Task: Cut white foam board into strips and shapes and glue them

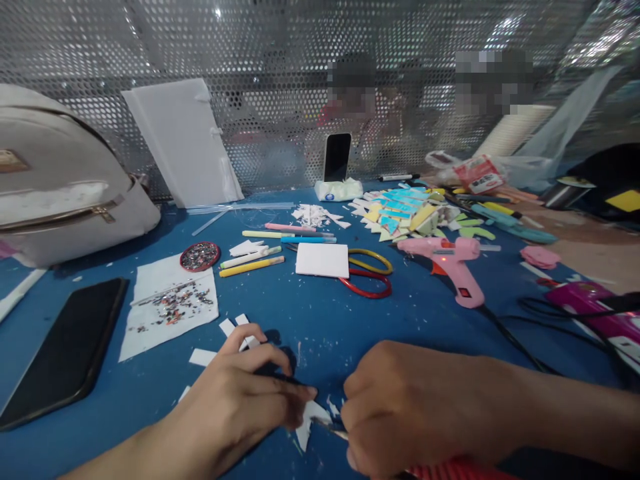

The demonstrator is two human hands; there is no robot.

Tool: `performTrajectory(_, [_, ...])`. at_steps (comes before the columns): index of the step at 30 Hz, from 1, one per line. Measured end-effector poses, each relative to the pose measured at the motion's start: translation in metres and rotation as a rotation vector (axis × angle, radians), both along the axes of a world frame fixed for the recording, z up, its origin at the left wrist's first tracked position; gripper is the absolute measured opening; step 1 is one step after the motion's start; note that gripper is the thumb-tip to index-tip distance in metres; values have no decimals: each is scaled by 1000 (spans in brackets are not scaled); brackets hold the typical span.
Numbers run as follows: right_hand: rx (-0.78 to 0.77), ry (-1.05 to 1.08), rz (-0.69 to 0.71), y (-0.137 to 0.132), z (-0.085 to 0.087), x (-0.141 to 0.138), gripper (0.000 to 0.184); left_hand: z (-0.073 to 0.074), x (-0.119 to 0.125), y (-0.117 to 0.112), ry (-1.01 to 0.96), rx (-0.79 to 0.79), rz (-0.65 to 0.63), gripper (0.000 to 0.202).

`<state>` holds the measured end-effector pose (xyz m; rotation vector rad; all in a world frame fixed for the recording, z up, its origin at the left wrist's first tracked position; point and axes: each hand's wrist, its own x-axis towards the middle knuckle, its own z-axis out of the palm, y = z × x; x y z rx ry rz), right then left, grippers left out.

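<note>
My left hand (250,393) presses a small notched piece of white foam board (311,421) down on the blue table, its fingertips bent over the piece. Closed in a fist, my right hand (395,407) grips a craft knife (340,433); the thin blade points left and touches or nearly touches the foam board's edge. Part of a red ribbed handle (450,470) shows below the fist, and the rest is hidden. Cut white strips (203,357) lie beside my left hand, a few partly under its fingers.
Ahead lie red-and-yellow-handled scissors (373,283) under a white card (323,260), and several markers (253,267). A pink glue gun (445,257) with a cord is at right. Phones (70,347), beads on paper (145,333), a backpack (65,180) and a coloured paper pile (405,207) surround them.
</note>
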<state>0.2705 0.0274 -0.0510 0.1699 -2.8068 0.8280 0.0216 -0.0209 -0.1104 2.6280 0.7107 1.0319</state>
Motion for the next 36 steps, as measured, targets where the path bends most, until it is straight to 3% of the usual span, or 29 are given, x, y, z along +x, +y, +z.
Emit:
performTrajectory(14, [-89,14,8,-1,-5,-1,27,4,-2,1,27,-65,-45,39])
performTrajectory(20, [-86,210,58,-2,-28,-4,26,7,-3,-2,84,-78,-59,34])
performTrajectory(26, [25,333,0,-11,-50,0,37,9,-3,-1,84,-27,-67,14])
performTrajectory(30, [30,330,-55,-16,-47,-1,46,7,-2,0,65,-37,-69,14])
performTrajectory(36, [75,450,-103,-15,-39,-3,53,-9,-3,-5,-20,-37,-22,8])
